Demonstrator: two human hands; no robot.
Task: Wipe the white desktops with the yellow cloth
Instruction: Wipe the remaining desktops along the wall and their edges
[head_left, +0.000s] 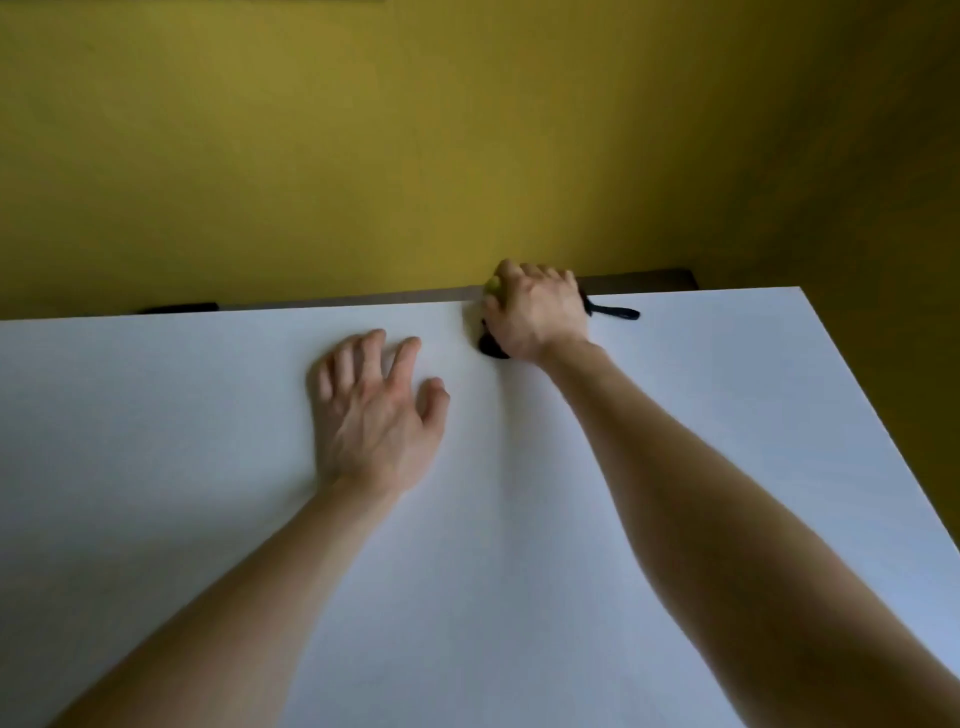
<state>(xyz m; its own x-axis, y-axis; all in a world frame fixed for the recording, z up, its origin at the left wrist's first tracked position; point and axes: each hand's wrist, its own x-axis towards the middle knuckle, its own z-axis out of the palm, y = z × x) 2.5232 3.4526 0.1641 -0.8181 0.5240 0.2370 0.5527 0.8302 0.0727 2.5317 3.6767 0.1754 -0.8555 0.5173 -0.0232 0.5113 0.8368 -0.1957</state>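
On my feed the right hand is reaching to the far edge of the table, fingers curled round the yellow cloth. The left hand lies flat mid-table, fingers spread, holding nothing.

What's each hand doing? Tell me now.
Left hand: open, fingers spread on the white desktop.
Right hand: closed on the yellow cloth at the far edge.

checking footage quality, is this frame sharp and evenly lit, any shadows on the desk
Head view: soft all over, with motion blur on the fingers of the left hand. Head view: the wall dims toward the right corner. Head view: a faint shadow lies on the desk beside the right forearm; the right hand in its grip hides most of the cloth.
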